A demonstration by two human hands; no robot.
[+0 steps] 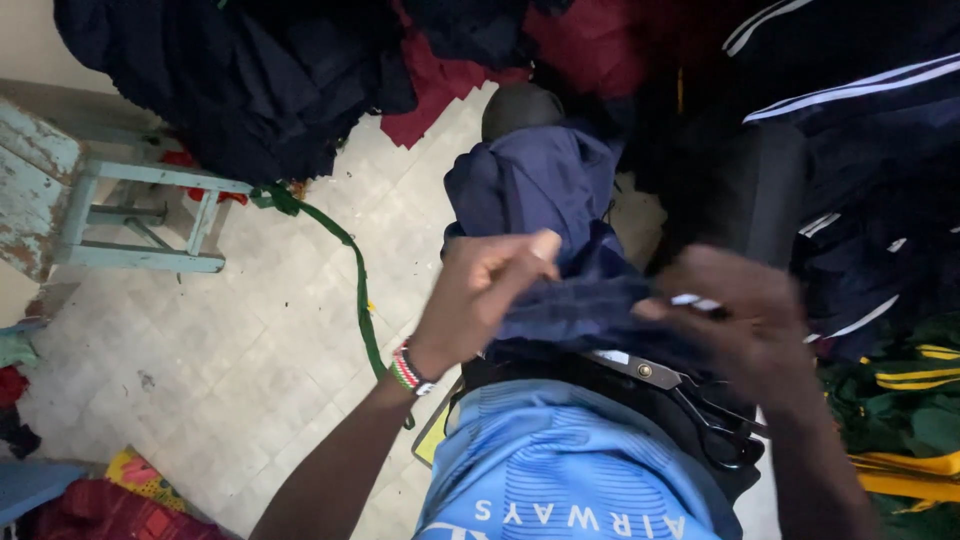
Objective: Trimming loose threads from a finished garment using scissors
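Observation:
My left hand (480, 295) pinches a fold of a navy blue garment (545, 195) that drapes over my lap. A beaded band circles that wrist. My right hand (745, 320), blurred, grips the same navy cloth at its right side and also holds a small pale object between its fingers. A pair of black-handled scissors (690, 400) lies on dark cloth on my lap, just below both hands. My light blue shirt (560, 470) fills the bottom middle.
A pale blue wooden stool (140, 215) stands at the left on the tiled floor (230, 330). A green strap (355, 270) snakes across the tiles. Piles of dark navy and maroon cloth (250, 70) lie at the top; striped navy and green-yellow garments (900, 400) crowd the right.

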